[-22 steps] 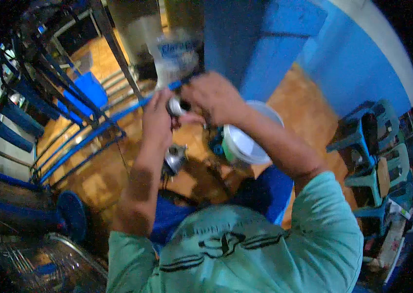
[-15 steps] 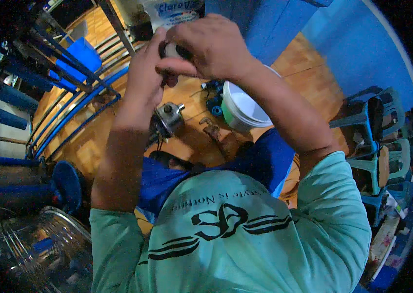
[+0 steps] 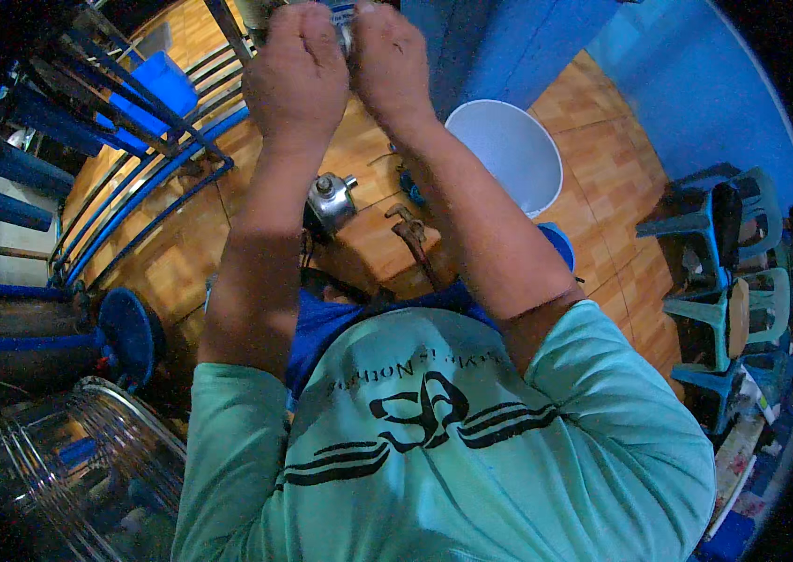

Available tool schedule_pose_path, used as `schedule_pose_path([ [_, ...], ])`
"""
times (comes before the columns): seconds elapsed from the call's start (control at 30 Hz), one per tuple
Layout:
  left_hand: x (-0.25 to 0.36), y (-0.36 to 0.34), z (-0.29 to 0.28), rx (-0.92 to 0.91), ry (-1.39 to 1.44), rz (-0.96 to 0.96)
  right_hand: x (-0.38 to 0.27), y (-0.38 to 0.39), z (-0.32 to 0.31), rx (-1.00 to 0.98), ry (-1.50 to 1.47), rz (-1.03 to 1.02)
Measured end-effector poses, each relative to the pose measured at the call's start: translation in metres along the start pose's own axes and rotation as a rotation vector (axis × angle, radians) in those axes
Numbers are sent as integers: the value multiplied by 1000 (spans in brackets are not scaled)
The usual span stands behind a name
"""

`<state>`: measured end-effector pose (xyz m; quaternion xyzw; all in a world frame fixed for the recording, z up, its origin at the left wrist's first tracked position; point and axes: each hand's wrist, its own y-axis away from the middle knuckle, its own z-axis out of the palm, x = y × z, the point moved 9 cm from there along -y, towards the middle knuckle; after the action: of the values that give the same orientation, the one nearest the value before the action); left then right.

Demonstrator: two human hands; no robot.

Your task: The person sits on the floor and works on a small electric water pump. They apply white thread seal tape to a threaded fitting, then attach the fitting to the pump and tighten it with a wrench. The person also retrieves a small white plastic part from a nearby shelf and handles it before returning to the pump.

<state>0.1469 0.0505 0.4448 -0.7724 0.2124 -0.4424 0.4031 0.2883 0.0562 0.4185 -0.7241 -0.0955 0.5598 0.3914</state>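
Note:
Both my arms stretch forward to the top of the view. My left hand (image 3: 298,80) is closed, its back turned up. Right beside it is my right hand (image 3: 391,67), its fingers curled in as well. What they grip is hidden by the knuckles. A pale package with blue print (image 3: 344,17) shows in the gap between them. Below the hands, a silver metal housing with a short side spout (image 3: 331,199) rests on the tiled floor. Close to it lies a worn pipe wrench (image 3: 409,232). To the right of my right forearm is a white round bucket (image 3: 507,155).
A blue metal rack (image 3: 148,220) stands on the left, with a blue bin (image 3: 155,89) behind it. Stacked plastic stools (image 3: 719,272) line the right side. A blue round rim (image 3: 557,245) shows past my right forearm. A wire rack (image 3: 78,459) is at lower left.
My hands have moved up and apart from their overlapping grip, and now sit side by side. The small dark-and-white piece between them has gone out of sight. The white bucket appears shifted to the right.

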Motion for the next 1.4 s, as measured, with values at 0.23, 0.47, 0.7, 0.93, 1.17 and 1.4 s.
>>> schedule_pose_path([
  [0.23,-28,57,26,-613,1012,-869,-72,-7,-15,-188,92,-195],
  [0.47,35,96,18,-919,1701,-1343,-162,10,-16,-497,180,-917],
  [0.7,40,65,26,-702,1407,-1066,-125,-6,-34,-306,27,-635],
  [0.93,12,18,11,-478,796,-523,-62,-8,-35,-90,-127,-244],
  [1.17,26,-7,-10,-524,45,378,7,11,-8,-119,-181,161],
  [1.4,14,23,5,-621,-64,491,67,40,0,-141,-114,410],
])
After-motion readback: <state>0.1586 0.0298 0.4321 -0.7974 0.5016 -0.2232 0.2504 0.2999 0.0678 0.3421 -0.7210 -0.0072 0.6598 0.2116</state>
